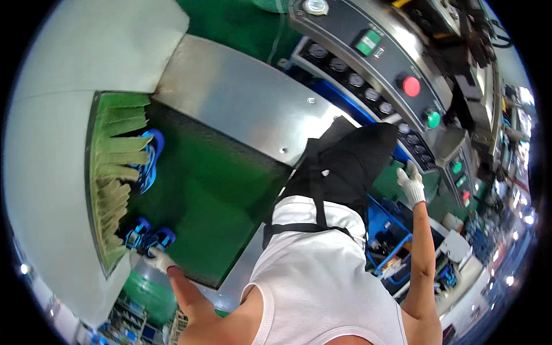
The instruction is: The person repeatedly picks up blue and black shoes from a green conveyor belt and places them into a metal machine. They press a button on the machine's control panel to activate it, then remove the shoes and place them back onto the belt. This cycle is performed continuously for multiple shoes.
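My left hand (160, 260), in a white glove, reaches to the near end of a pair of blue and black sandals (162, 237) below the strip curtain. Its fingertips meet or overlap them; whether they grip is too small and blurred to tell. Another blue and black sandal (149, 164) lies farther off, partly under the curtain's strips. My right hand (411, 183), also white-gloved, is held out to the right beside the machine's control panel. Its fingers are spread, with nothing visible in them.
A green strip curtain (118, 155) hangs in a pale machine housing (52, 167), over a dark green surface (198, 201) edged by a metal plate (230, 95). A grey control panel (385, 46) carries gauges and a red button (410, 86). Blue crates (385, 230) stand at the right.
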The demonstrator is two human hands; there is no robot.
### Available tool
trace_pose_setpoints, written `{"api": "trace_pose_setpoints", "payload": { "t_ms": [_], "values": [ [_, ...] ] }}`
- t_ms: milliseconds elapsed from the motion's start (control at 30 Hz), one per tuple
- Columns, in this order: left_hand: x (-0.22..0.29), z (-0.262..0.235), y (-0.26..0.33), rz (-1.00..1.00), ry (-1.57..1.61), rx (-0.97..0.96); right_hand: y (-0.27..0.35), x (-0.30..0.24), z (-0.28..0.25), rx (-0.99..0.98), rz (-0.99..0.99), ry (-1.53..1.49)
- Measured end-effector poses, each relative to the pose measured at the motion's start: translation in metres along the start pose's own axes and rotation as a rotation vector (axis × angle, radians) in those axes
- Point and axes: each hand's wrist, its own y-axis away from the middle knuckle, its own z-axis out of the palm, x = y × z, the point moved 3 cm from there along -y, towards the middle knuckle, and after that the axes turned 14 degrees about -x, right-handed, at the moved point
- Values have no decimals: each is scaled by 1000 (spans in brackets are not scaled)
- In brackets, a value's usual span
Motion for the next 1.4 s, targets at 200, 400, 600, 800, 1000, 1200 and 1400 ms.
{"api": "trace_pose_setpoints", "payload": {
  "t_ms": [200,400,600,800,1000,1200,1400],
  "values": [
    [-8,-9,-54,96,-555,45,16,-11,-7,-11,59,61],
    [72,35,76,430,-234,-168,70,-87,25,-32,-183,-89],
    [174,80,162,878,-267,-375,103,-210,82,-231,-873,-25],
    [316,75,349,1457,-225,-635,128,-285,170,-1,-1138,243],
    [398,87,580,2331,-298,-1147,119,-196,61,283,-956,-180],
    [433,82,780,2852,-164,-1117,159,-12,8,87,-549,-704],
    [465,196,971,2859,-143,-964,211,83,64,420,-532,-1597]
  ]
}}
